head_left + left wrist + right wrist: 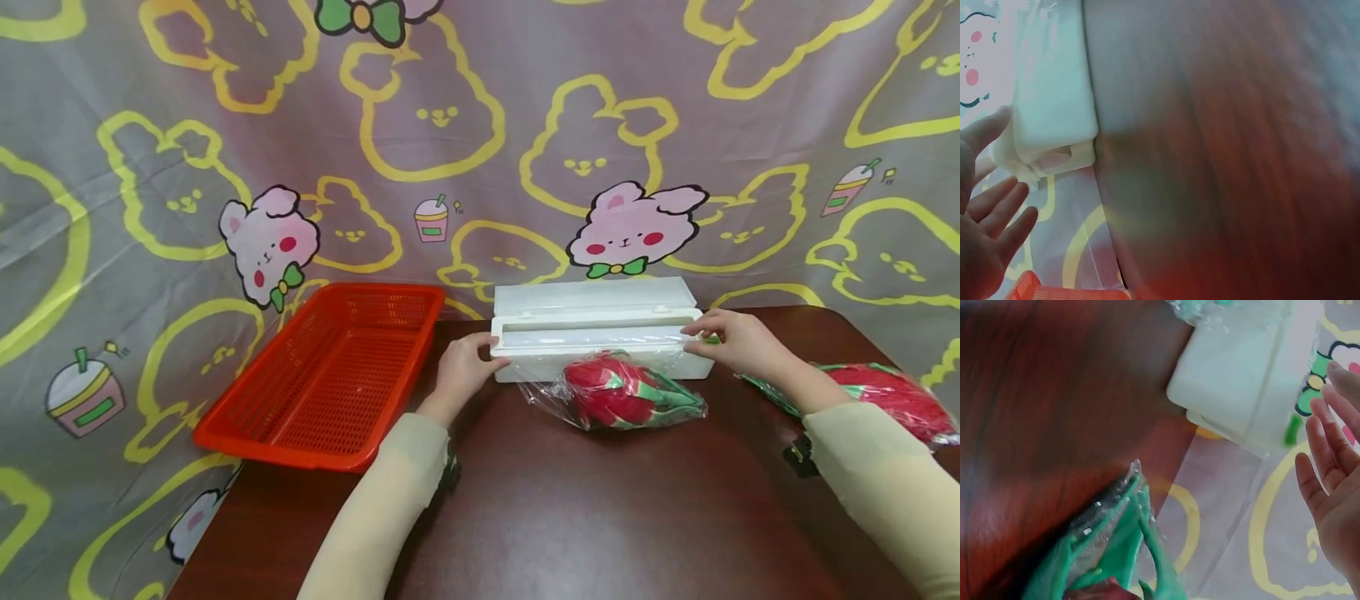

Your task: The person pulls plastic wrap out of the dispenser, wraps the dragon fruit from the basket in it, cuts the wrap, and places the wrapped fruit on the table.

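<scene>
A white cling film dispenser box (600, 364) stands at the back of the table, its lid (592, 293) raised. Clear film (551, 398) hangs from its front onto a red dragon fruit (611, 387) with green tips, which lies against the box under the film. My left hand (462, 364) is at the box's left end, thumb at the front and fingers apart from it. At the right end my right hand (738, 340) has its fingertips at the film's edge. In the right wrist view its fingers (1329, 447) are extended and spread.
An orange-red plastic basket (322, 450) stands at the left. To the right, under my forearm, lies another dragon fruit (888, 392) wrapped in clear film. A small black object (799, 457) is next to my right sleeve. A patterned cloth (480, 208) hangs behind the table.
</scene>
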A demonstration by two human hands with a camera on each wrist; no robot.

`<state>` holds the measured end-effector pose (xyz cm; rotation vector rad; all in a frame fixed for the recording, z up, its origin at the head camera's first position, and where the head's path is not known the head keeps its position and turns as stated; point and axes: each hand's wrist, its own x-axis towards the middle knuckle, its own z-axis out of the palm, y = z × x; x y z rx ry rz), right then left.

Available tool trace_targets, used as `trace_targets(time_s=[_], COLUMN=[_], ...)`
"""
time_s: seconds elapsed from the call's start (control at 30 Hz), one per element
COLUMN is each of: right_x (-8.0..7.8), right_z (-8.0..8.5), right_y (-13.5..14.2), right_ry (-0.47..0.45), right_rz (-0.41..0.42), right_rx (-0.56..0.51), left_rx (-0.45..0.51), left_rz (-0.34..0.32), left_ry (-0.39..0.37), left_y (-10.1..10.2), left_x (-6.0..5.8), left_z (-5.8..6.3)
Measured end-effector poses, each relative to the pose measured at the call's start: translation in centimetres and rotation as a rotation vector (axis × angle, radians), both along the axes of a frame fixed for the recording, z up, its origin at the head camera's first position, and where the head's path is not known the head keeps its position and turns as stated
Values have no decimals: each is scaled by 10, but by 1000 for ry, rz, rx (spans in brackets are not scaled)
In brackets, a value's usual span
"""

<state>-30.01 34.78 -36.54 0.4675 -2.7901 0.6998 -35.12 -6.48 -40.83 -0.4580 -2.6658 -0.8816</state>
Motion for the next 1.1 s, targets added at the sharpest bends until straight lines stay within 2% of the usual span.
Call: trace_targets(time_s=[0.13, 0.37, 0.5, 0.6, 0.73, 0.93, 1.0, 1.1], right_x=[-1, -4, -1, 1, 0, 1, 5, 11], right_z=[-7, -16, -15, -13, -8, -2, -1, -1], right_y=[-4, -8, -10, -11, -12, -16, -19, -25], right_ry=[49, 105, 129, 110, 53, -82, -115, -151], right_rz=[15, 43, 40, 31, 25, 9, 7, 25], right_rx=[2, -29, -52, -69, -75, -84, -99, -136], left_rx=[-30, -62, -33, -2, 19, 49, 98, 217], left_rz=[-46, -181, -210, -221, -215, -221, -243, -289], left_ry=[65, 177, 210, 224, 196, 136, 125, 44], left_y=[1, 1, 2, 3, 2, 3, 6, 12], left_x=[2, 2, -1, -4, -4, 6, 10, 19], left_z=[-1, -4, -4, -3, 0, 5, 7, 14])
